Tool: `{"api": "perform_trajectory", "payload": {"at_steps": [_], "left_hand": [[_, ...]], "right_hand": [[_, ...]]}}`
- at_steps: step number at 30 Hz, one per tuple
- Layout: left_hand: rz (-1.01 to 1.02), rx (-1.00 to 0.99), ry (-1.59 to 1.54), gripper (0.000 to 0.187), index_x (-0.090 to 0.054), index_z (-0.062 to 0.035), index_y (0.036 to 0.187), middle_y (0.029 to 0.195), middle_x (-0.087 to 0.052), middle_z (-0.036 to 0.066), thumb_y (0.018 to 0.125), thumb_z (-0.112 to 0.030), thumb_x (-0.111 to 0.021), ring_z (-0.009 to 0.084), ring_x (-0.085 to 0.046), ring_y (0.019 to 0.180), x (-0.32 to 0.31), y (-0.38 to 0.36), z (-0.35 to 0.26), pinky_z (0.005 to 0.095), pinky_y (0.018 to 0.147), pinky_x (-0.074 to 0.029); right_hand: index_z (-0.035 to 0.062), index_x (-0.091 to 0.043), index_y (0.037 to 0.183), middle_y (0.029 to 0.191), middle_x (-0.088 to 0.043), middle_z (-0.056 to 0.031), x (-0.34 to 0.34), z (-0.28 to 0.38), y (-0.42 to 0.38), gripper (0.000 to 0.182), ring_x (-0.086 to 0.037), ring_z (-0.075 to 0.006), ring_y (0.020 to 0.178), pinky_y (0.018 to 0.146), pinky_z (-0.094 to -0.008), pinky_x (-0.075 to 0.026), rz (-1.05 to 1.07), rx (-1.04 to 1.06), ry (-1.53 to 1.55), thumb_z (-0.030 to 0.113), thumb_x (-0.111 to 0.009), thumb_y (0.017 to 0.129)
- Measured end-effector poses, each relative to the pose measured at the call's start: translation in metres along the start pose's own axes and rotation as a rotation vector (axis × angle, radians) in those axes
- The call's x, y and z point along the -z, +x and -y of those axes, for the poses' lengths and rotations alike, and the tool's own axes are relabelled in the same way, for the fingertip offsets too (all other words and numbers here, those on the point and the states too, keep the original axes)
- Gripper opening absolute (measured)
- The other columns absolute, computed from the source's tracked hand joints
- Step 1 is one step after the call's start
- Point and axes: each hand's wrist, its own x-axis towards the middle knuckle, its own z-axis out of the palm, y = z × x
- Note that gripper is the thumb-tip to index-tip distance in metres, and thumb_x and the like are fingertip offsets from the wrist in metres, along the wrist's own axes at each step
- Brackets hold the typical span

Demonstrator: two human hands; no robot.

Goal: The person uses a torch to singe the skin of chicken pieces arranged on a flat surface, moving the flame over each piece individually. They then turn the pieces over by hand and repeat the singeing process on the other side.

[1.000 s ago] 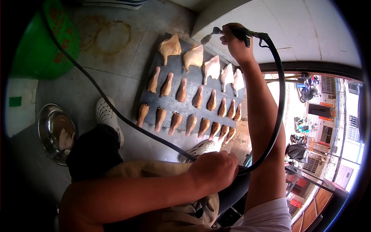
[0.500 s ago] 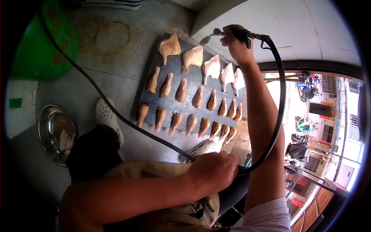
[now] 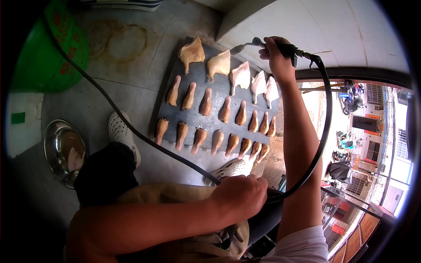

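My right hand (image 3: 280,63) is closed around the handle of a gas torch (image 3: 289,49). The torch's nozzle (image 3: 237,49) points left, just above the top row of meat, and I see no flame. A black hose (image 3: 328,105) loops down from the torch to my left hand (image 3: 241,197), which is wrapped around it near my lap. On a dark flat board (image 3: 175,115) on the floor lie several poultry leg quarters (image 3: 219,65) in the top row. Below them are two rows of drumsticks (image 3: 206,103). Some pieces look browner, others pale.
A steel basin (image 3: 53,151) with a pale piece of meat (image 3: 75,158) stands at left. Above it is a green cylinder-like container (image 3: 39,65) with red lettering. My shoes (image 3: 123,131) are close to the board. A white wall (image 3: 315,35) rises at upper right, beside a doorway onto a street.
My right hand and the torch have shifted right and slightly down, and the nozzle has moved a little right. My left hand has barely moved. The meat pieces stay in place.
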Motion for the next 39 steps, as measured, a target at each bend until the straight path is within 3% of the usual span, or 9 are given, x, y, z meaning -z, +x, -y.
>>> {"api": "perform_trajectory", "payload": {"at_steps": [3,6,18,21,27,36,39], "left_hand": [[0.013,-0.007,0.02,0.019,-0.059,-0.001,0.071,0.067,-0.063,0.02,0.084,-0.015,-0.062,0.037,-0.064,0.063,-0.002,-0.001,0.001,0.0461,0.061,-0.051],[0.051,-0.08,0.124,0.019,-0.058,-0.0033,0.078,0.072,-0.064,0.015,0.089,-0.019,-0.057,0.0291,-0.068,0.062,-0.005,-0.002,0.004,0.0415,0.052,-0.054],[0.133,-0.132,0.242,0.017,-0.06,-0.0014,0.081,0.071,-0.064,0.015,0.087,-0.016,-0.054,0.0276,-0.068,0.064,0.001,-0.007,0.003,0.0426,0.058,-0.054],[0.158,-0.25,0.42,0.016,-0.065,-0.0035,0.069,0.07,-0.056,0.011,0.079,-0.014,-0.057,0.0256,-0.058,0.067,-0.007,-0.009,0.01,0.0369,0.054,-0.05],[0.196,-0.244,0.455,0.017,-0.066,-0.0035,0.068,0.072,-0.055,0.009,0.077,-0.015,-0.057,0.0235,-0.057,0.07,-0.005,-0.009,0.008,0.0334,0.055,-0.05],[0.228,-0.218,0.436,0.015,-0.065,-0.0036,0.068,0.072,-0.055,0.008,0.076,-0.015,-0.058,0.0231,-0.058,0.071,-0.003,-0.008,0.006,0.0334,0.057,-0.051],[0.183,-0.197,0.352,0.013,-0.062,-0.0027,0.079,0.07,-0.066,0.014,0.084,-0.013,-0.056,0.0273,-0.07,0.065,0.0,-0.007,0.006,0.0429,0.063,-0.054]], "right_hand": [[-0.0063,-0.061,0.098,0.077,-0.066,-0.012,0.002,0.004,-0.008,0.024,-0.065,-0.0158,0.065,0.06,-0.0276,-0.053,-0.002,-0.019,-0.008,0.017,-0.06,0.093],[-0.0064,-0.061,0.099,0.077,-0.066,-0.0121,0.006,0.005,-0.015,0.025,-0.065,-0.0156,0.065,0.061,-0.0274,-0.053,0.0,-0.019,-0.01,0.018,-0.061,0.094],[-0.0047,-0.064,0.105,0.08,-0.067,-0.0133,0.021,0.003,-0.057,0.024,-0.068,-0.0176,0.069,0.066,-0.0261,-0.056,-0.024,-0.093,0.091,0.016,-0.057,0.095],[-0.0043,-0.064,0.105,0.078,-0.068,-0.0129,0.019,-0.001,-0.061,0.025,-0.068,-0.0176,0.069,0.066,-0.0262,-0.055,-0.043,-0.076,0.082,0.017,-0.058,0.095],[-0.0037,-0.065,0.103,0.077,-0.068,-0.0125,0.022,-0.015,-0.067,0.023,-0.068,-0.0174,0.067,0.065,-0.0266,-0.055,-0.06,-0.083,0.075,0.017,-0.059,0.094],[-0.0027,-0.062,0.101,0.077,-0.067,-0.0112,0.018,-0.03,-0.057,0.022,-0.067,-0.0169,0.066,0.064,-0.0263,-0.054,-0.11,-0.106,0.089,0.018,-0.062,0.093],[-0.0022,-0.059,0.099,0.077,-0.067,-0.0116,0.014,-0.03,-0.046,0.021,-0.067,-0.0168,0.066,0.064,-0.0267,-0.054,-0.124,-0.09,0.099,0.018,-0.064,0.092]]}}
